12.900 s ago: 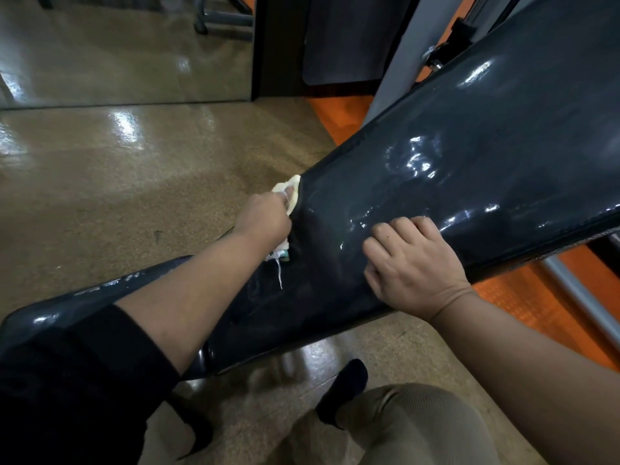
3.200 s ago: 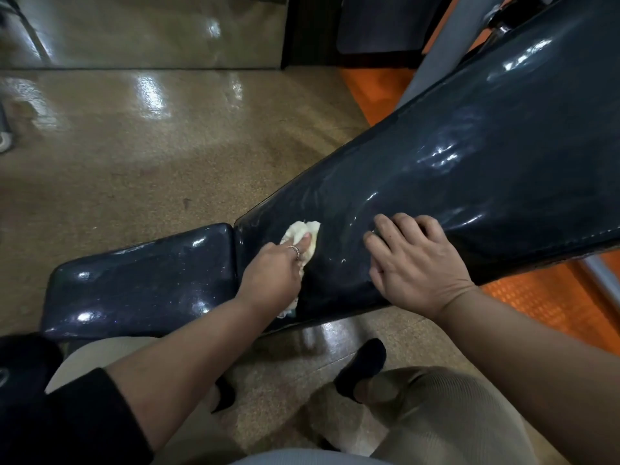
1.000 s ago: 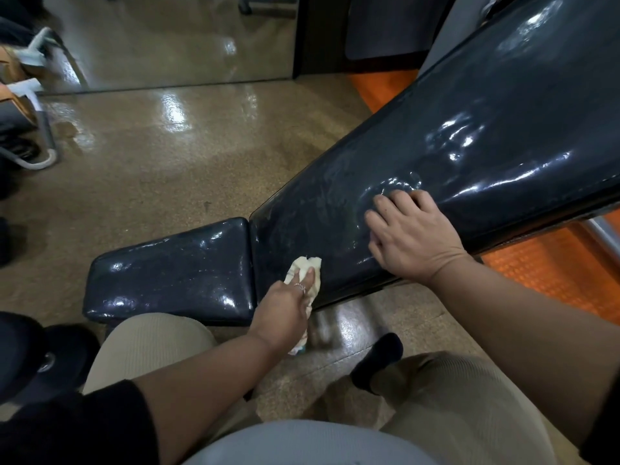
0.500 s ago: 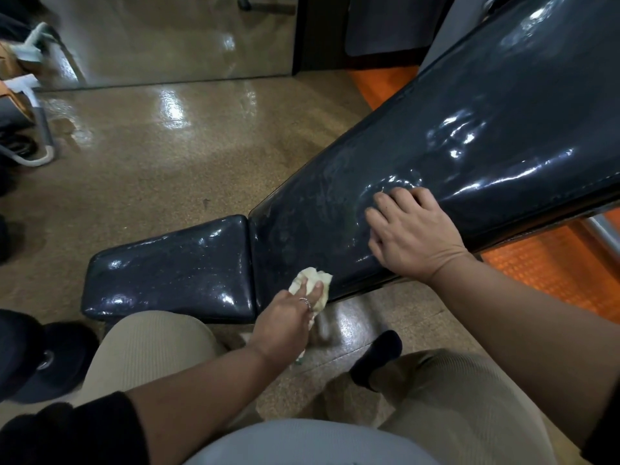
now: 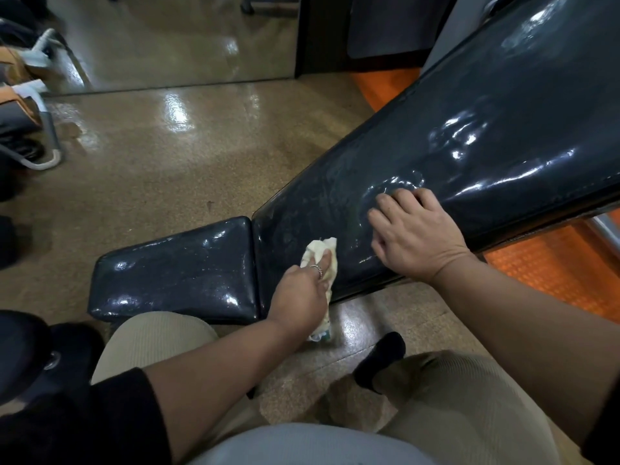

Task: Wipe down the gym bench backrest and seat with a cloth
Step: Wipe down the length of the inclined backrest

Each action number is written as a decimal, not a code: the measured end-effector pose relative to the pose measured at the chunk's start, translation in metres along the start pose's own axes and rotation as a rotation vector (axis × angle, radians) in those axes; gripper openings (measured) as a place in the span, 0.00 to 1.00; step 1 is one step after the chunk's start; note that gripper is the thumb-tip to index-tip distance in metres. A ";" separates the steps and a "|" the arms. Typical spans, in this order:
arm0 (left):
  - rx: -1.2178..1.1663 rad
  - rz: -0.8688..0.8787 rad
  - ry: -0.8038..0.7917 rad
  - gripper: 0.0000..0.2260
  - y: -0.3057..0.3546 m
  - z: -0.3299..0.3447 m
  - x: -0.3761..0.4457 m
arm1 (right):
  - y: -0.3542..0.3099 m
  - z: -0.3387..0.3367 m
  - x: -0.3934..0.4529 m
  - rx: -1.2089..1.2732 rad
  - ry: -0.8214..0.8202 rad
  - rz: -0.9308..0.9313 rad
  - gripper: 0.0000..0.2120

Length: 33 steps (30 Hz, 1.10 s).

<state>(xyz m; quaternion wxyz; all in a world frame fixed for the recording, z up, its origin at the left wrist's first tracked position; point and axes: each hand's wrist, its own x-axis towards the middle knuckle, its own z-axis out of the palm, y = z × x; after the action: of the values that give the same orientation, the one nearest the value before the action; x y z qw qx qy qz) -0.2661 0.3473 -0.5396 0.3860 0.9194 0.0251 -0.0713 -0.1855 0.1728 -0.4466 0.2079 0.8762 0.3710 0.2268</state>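
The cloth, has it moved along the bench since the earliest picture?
Yes. The cloth, gripped by the left hand, went from the backrest's far edge to its near edge, closer to the seat.

Glossy vinyl-like backrest (image 5: pixel 453 156); soft cloth (image 5: pixel 318 251).

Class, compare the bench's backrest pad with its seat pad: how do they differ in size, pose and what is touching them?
The backrest is long and tilts upward; the seat is short and lies nearly flat. Both hands are on the backrest: the left hand presses a cloth to its lower end, the right hand rests higher up. Nothing touches the seat. Both are dark, glossy padding.
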 end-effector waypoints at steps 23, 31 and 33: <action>0.135 0.380 -0.004 0.24 0.003 -0.004 0.005 | 0.000 -0.002 0.001 0.033 -0.054 0.009 0.09; 0.051 0.270 0.023 0.23 -0.019 0.003 0.005 | 0.000 0.000 0.000 0.063 -0.038 0.011 0.09; 0.068 0.288 0.030 0.24 -0.020 0.003 0.010 | 0.000 0.001 0.000 0.063 -0.033 0.007 0.09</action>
<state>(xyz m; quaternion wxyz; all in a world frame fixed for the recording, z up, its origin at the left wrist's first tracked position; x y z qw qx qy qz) -0.2586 0.3593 -0.5571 0.3604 0.9270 -0.1036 -0.0024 -0.1850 0.1727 -0.4469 0.1854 0.8872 0.3714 0.2014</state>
